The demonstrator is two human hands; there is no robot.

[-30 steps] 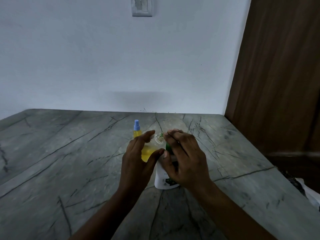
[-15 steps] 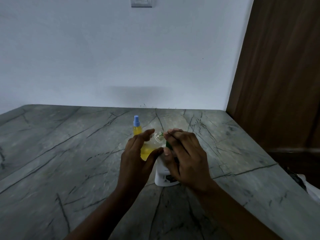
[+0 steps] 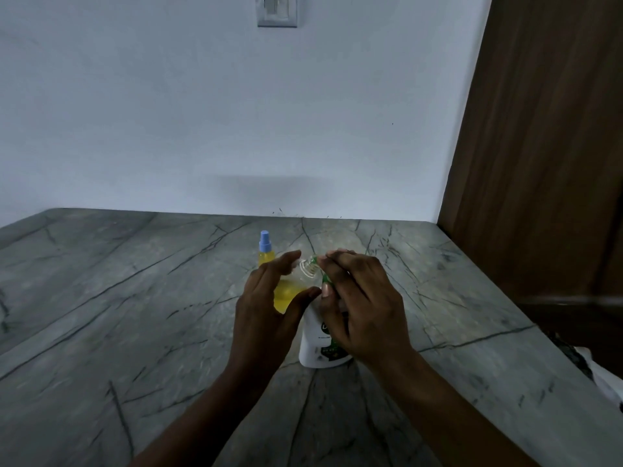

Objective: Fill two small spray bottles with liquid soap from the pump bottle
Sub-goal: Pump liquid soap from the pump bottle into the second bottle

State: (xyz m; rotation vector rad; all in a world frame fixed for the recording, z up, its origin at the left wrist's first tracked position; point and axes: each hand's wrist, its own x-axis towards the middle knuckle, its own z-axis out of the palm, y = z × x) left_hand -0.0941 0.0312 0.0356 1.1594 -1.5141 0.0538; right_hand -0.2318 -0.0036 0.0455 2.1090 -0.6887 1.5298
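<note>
My left hand (image 3: 266, 305) holds a small clear spray bottle (image 3: 288, 293) without its cap, tilted, with yellow soap in its lower part. Its threaded open neck (image 3: 308, 267) sits at the green nozzle of the white pump bottle (image 3: 320, 348), which stands on the counter. My right hand (image 3: 360, 305) lies over the green pump head, fingers curled down on it and hiding most of it. A second small spray bottle (image 3: 265, 252), full of yellow liquid and closed with a blue spray cap, stands upright just behind my left hand.
The grey veined stone counter (image 3: 135, 315) runs back to a white wall with a switch plate (image 3: 277, 10). A brown wooden door (image 3: 546, 146) borders the counter on the right. Something white (image 3: 606, 382) lies past the right edge.
The view has shifted slightly. Both hands and both bottles keep the same pose, with the open neck still at the pump nozzle.
</note>
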